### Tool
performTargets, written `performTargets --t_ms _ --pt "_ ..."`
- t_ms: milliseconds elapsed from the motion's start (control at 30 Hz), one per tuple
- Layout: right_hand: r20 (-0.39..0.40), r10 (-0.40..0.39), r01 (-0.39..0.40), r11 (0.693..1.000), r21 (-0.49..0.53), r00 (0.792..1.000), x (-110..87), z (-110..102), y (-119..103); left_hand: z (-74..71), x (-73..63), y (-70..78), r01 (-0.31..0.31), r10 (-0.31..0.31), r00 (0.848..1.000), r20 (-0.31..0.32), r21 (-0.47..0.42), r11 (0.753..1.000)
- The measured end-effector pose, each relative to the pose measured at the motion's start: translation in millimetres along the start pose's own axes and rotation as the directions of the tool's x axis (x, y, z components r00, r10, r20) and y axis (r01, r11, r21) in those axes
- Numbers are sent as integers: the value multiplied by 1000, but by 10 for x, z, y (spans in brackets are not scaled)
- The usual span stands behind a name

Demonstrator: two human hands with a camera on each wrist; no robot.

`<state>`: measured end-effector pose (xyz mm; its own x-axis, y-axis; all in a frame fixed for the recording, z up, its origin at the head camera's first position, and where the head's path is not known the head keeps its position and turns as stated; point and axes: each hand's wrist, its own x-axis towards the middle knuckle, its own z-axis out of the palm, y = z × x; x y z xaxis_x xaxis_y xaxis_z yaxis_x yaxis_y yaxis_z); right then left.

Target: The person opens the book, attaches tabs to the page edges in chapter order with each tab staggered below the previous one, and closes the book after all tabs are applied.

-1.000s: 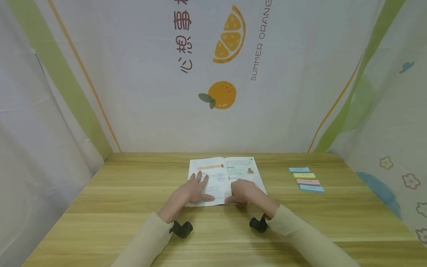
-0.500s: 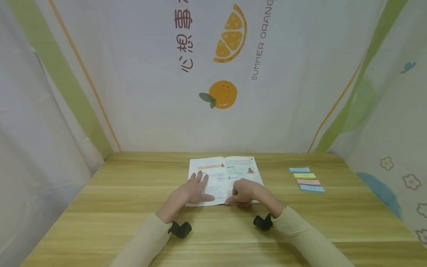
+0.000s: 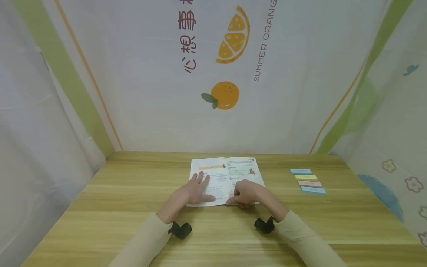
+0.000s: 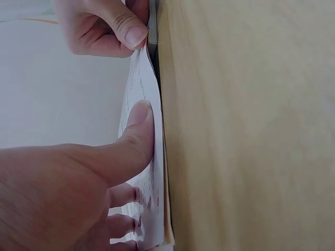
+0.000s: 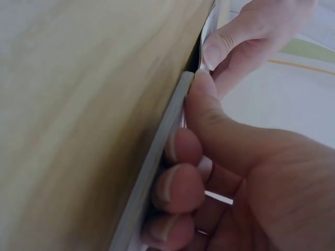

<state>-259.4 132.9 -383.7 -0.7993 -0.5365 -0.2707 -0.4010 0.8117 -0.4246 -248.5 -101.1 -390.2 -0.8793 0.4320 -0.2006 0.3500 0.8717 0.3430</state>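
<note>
An open book with printed text and small coloured drawings lies on the table. My left hand rests on the left page, its fingers spread and its thumb along the near edge. In the left wrist view the left thumb presses the page close to that edge. My right hand is at the near edge of the right page, fingers curled. The right thumb reaches the page edge beside the spine, and the curled fingertips lie along the thick page block. The right palm is partly hidden.
Several flat pads, blue, yellow and pink among them, lie stepped in a row on the right of the wooden table. A white cloth with orange prints hangs behind the table; more cloth hangs at both sides.
My right hand and wrist have shifted a little to the right, while the thumb stays near the spine. The left hand keeps its place on the left page. The view has drifted slightly.
</note>
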Motion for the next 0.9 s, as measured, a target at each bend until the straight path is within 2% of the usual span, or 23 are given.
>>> performTargets --t_ms 233,467,567,667,767,900 --pt "-13 -66 66 998 -21 998 -4 -13 26 -8 -19 13 2 -2 1000 3 1 1000" --pt "-125 -167 160 985 -64 978 -9 -152 95 -12 -10 15 -5 6 1000 -9 9 1000" --pt "-193 -205 201 979 -39 960 -24 -238 156 -6 -6 16 -3 3 1000 -10 13 1000" --pt "-276 -253 255 966 -31 927 -45 -328 231 -1 -6 17 -2 2 1000 -12 20 1000" --pt "-341 -273 271 961 -52 900 -99 -431 296 2 -7 17 -1 1 1000 -9 22 1000" --pt "-384 -236 229 971 -65 893 -194 -583 380 0 -13 11 2 -2 1000 -6 25 1000"
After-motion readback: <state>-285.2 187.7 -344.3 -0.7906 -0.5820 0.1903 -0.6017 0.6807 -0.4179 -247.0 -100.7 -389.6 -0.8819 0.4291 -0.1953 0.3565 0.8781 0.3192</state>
